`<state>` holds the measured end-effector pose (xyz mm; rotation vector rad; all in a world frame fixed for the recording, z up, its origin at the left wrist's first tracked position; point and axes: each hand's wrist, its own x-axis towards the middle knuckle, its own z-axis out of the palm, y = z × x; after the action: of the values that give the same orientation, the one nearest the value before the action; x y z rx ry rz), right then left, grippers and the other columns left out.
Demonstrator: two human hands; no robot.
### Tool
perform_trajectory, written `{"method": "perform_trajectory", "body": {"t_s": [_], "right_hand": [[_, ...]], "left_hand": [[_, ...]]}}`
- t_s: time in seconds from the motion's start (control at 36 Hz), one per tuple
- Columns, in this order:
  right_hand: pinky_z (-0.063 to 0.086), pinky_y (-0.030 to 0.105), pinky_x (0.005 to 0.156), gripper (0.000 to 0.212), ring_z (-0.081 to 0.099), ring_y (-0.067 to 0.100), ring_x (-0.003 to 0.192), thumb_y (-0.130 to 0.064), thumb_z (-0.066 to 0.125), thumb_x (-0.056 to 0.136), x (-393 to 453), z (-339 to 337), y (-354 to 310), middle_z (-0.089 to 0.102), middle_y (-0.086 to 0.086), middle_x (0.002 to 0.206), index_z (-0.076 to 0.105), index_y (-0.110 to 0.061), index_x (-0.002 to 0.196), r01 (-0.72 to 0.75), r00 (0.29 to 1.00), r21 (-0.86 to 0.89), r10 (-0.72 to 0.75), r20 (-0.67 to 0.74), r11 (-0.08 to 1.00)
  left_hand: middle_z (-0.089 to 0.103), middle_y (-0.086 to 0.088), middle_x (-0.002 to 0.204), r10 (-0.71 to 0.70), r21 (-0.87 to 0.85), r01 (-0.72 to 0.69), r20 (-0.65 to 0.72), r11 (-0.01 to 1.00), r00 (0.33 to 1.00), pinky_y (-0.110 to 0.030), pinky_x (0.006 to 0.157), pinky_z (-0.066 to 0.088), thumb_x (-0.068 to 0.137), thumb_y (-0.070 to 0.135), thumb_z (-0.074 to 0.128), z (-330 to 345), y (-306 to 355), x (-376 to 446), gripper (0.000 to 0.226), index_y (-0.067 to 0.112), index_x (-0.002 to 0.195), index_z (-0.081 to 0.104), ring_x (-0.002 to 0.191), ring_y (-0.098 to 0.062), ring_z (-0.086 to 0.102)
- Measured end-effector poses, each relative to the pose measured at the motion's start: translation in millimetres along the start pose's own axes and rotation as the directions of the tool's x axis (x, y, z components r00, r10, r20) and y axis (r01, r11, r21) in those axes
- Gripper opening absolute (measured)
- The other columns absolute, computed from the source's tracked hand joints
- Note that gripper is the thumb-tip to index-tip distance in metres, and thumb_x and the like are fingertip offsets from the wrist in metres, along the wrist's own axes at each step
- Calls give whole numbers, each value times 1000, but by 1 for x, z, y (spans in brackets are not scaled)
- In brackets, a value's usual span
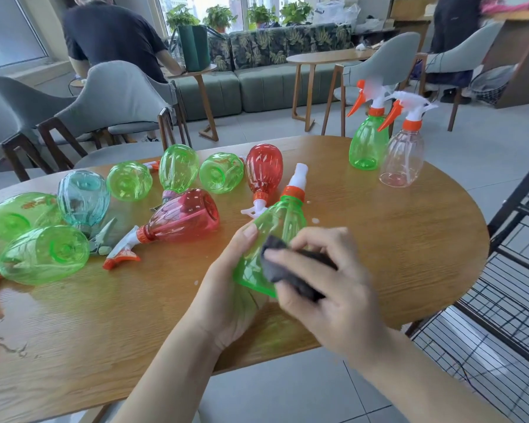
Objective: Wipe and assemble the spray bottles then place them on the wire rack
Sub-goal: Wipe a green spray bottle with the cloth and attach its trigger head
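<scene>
Both hands are busy over the near edge of the wooden table (379, 239): the left hand (226, 288) cups the lower body of a green spray bottle (275, 227) from below and behind, its thumb lying along the bottle's side, while the right hand (327, 279) has its fingers curled round a dark cloth (290, 270) and presses it against the bottle's flank. The bottle is tilted, base toward the person and neck pointing away, so it sits between the two hands, touching both. Its orange collar and white pump stem are on, but whether the trigger part is complete cannot be told from this angle.

Judging by the layout, the job is at an early stage. Two bottles, one green (367, 138) and one clear (405, 154), stand upright with trigger heads fitted at the far right of the table, near the wire rack (501, 300); they look finished but not yet shelved. No bottle shows on the visible part of the rack, which stands just beside the table on the right. To the left a scatter of bottles lies on its side, among them a red one (184, 215), a second red (263, 175), a blue one (83, 199) and several green, and all appear to be waiting for wiping. The tabletop at the left carries wet patches, so the wiping is likely to go on for a good while
</scene>
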<state>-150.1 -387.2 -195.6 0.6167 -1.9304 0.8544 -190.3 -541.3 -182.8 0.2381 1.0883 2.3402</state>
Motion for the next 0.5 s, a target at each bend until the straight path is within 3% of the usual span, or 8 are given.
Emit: {"method": "perform_trajectory", "body": {"t_s": [0.11, 0.19, 0.25, 0.33, 0.42, 0.5], "right_hand": [[52, 43, 82, 20, 51, 24, 100, -25, 71, 99, -7, 3, -5, 55, -1, 120, 80, -15, 114, 234, 968, -110, -220, 124, 966], [52, 45, 78, 22, 49, 25, 100, -27, 69, 100, -5, 2, -2, 55, -1, 122, 79, -16, 117, 290, 953, -162, -269, 140, 943], [52, 44, 82, 23, 50, 25, 99, -27, 69, 100, -2, 0, 0, 55, -1, 122, 78, -16, 118, 284, 956, -174, -265, 125, 943], [49, 37, 92, 23, 53, 25, 99, -26, 66, 102, 6, -4, 5, 59, 2, 117, 77, -14, 118, 165, 986, -150, -161, 41, 975], [47, 32, 91, 24, 59, 25, 100, -22, 62, 101, 15, -7, 12, 59, 7, 112, 74, -11, 120, -64, 996, -34, 62, -61, 997], [43, 19, 91, 23, 58, 9, 102, -21, 60, 101, 18, -8, 14, 56, 5, 110, 70, -15, 121, -233, 963, 90, 243, -115, 968]], "left_hand": [[68, -13, 97, -142, -127, 147, 52, 981, 989, -33, 72, 61, 89, 50, 69, -1, 3, -3, 60, 4, 127, 61, 86, -26, 71], [68, -12, 94, -163, -208, 180, 94, 961, 982, -30, 65, 60, 90, 50, 67, -2, 4, -3, 62, 3, 131, 57, 83, -25, 72], [70, -15, 98, -135, -213, 155, 105, 965, 985, -33, 70, 61, 94, 45, 64, -2, 4, -3, 58, 0, 131, 57, 88, -27, 73], [68, -22, 119, -27, -114, 40, 110, 993, 994, -42, 90, 59, 89, 39, 71, -2, 3, 0, 59, 0, 132, 61, 107, -32, 69], [68, -20, 116, -5, -57, 12, 127, 998, 992, -45, 84, 57, 79, 39, 83, -3, 1, 0, 65, 6, 132, 65, 99, -32, 69], [70, -18, 111, -15, -34, 21, 155, 999, 988, -48, 77, 59, 77, 42, 83, -3, 0, -2, 64, 10, 130, 67, 92, -32, 71]]}}
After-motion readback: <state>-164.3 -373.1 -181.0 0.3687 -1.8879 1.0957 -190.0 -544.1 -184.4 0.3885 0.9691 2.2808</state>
